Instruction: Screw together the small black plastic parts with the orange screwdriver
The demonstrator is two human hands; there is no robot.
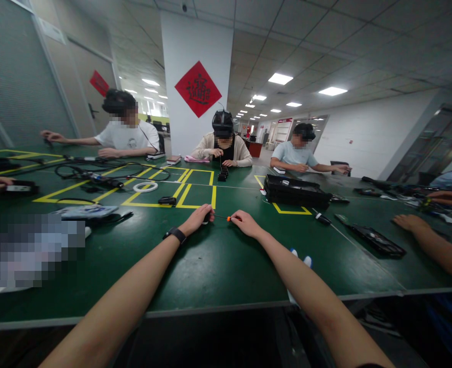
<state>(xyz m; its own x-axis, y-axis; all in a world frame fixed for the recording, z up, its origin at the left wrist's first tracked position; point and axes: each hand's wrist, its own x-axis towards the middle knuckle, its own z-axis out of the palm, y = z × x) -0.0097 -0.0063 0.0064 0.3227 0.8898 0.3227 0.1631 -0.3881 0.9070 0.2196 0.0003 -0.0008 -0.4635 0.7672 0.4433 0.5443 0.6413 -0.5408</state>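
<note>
Both hands rest far out on the green table (218,266), arms stretched toward twelve o'clock. Left hand (198,219) curls around a dark handle end; right hand (246,223) pinches near the orange tip of a slim screwdriver (226,218) lying between them. Its long axis runs nine to three, and each hand touches one end. Thin, hard shaft, matte felt-like tabletop. A black tray (294,191) sits at one o'clock, well apart.

Green table (218,266), yellow tape lines (183,197). On it: black tray (294,191) at 1 o'clock, white tape ring (145,186) and black cables (95,174) at 11, small black parts (222,174) at 12, flat black piece (379,240) at 2.
</note>
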